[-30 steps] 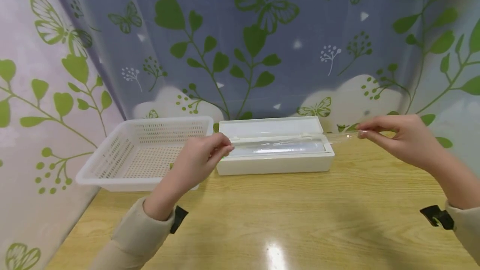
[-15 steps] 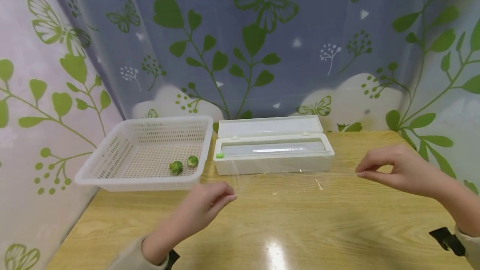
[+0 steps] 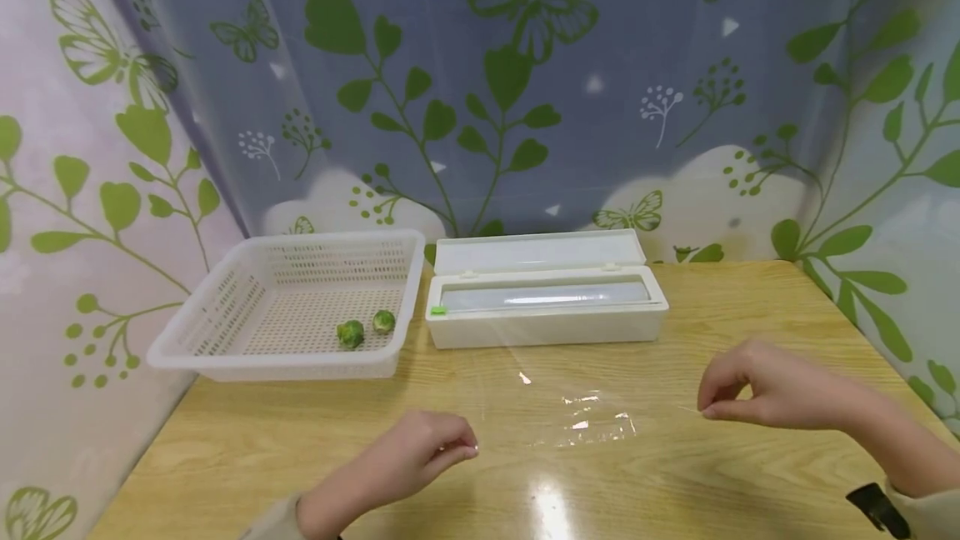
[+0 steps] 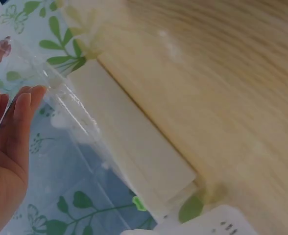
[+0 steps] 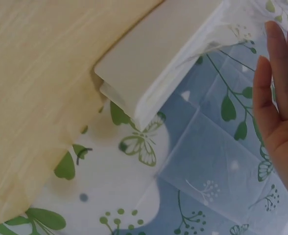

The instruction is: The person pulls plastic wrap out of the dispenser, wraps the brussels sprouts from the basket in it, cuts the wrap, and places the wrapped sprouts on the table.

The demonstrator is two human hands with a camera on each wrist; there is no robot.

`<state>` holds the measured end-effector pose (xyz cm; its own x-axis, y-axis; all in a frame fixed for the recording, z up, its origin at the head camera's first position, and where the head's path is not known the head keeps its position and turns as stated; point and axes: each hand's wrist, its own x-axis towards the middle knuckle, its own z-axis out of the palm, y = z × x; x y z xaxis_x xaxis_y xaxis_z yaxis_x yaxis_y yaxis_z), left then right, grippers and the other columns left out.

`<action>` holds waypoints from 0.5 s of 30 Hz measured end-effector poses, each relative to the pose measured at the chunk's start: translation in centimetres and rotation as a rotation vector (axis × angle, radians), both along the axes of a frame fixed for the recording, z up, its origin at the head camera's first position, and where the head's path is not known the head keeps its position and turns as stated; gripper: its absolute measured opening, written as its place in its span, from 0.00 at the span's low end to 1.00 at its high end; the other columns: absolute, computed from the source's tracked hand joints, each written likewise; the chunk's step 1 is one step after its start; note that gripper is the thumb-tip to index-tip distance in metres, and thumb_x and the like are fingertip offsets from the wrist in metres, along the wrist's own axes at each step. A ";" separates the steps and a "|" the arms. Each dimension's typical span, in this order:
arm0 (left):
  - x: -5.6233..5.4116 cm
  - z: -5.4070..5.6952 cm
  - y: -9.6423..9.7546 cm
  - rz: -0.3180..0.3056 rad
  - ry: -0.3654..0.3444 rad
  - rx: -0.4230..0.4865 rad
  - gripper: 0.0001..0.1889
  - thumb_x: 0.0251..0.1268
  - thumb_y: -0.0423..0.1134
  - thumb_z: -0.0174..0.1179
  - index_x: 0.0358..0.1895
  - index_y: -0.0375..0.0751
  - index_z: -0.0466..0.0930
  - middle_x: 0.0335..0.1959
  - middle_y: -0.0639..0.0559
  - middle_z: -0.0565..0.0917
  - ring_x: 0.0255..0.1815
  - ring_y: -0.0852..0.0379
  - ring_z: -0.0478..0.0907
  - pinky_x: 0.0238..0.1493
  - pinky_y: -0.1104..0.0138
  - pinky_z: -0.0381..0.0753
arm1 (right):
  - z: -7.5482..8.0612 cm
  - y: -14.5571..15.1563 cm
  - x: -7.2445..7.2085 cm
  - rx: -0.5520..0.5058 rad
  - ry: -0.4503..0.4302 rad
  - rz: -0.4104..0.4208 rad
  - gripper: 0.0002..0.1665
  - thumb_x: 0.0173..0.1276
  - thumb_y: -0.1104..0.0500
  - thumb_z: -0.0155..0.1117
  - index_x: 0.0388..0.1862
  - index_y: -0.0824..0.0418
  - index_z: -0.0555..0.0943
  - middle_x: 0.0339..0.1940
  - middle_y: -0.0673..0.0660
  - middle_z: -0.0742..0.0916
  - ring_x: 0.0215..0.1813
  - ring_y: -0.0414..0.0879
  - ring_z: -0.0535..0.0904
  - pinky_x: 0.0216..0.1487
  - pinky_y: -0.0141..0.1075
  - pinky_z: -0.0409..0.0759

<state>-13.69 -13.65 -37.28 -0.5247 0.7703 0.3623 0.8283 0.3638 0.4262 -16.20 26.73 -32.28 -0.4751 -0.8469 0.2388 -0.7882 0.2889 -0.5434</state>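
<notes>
A clear sheet of plastic wrap (image 3: 581, 415) stretches from the white wrap dispenser box (image 3: 547, 330) toward the front of the table. My left hand (image 3: 420, 452) pinches its left front corner between thumb and fingertips. On the other side my right hand (image 3: 765, 386) pinches the right corner. The box lid (image 3: 540, 252) stands up at the back, and the wrap roll (image 3: 543, 297) shows inside. In the left wrist view the film (image 4: 75, 110) runs taut between hand and box; the right wrist view has my right hand (image 5: 281, 93) at its edge.
Left of the box sits a white perforated basket (image 3: 277, 369) holding two Brussels sprouts (image 3: 350, 333). A green slider (image 3: 438, 310) is at the box's left end. The wooden table (image 3: 750, 315) meets a patterned cloth (image 3: 570, 148) behind and at the sides.
Both hands have come down and toward the table's front, drawing the wrap out of the box over the table. The sprouts, hidden by the left arm at first, are now visible.
</notes>
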 end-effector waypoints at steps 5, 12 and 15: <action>0.0 -1.0 -1.0 -0.007 0.077 -0.057 0.05 0.54 0.31 0.59 0.25 0.43 0.74 0.23 0.60 0.76 0.25 0.73 0.69 0.28 0.84 0.68 | -1.8 -0.4 0.4 0.045 -0.054 -0.001 0.08 0.58 0.64 0.61 0.31 0.50 0.77 0.28 0.40 0.80 0.29 0.31 0.76 0.26 0.25 0.74; -0.3 -1.3 -2.4 0.033 0.027 -0.161 0.07 0.55 0.33 0.59 0.24 0.46 0.71 0.23 0.63 0.73 0.25 0.73 0.67 0.27 0.83 0.67 | -4.4 -0.8 0.6 0.047 -0.097 0.020 0.10 0.54 0.66 0.63 0.24 0.51 0.76 0.24 0.38 0.78 0.29 0.31 0.76 0.27 0.26 0.75; -0.2 -1.5 -2.7 0.025 0.065 -0.207 0.08 0.54 0.36 0.60 0.23 0.48 0.71 0.22 0.65 0.73 0.23 0.75 0.66 0.24 0.83 0.66 | -5.4 -0.9 0.6 0.063 -0.040 0.043 0.12 0.49 0.67 0.67 0.22 0.50 0.76 0.24 0.37 0.78 0.30 0.29 0.74 0.28 0.25 0.74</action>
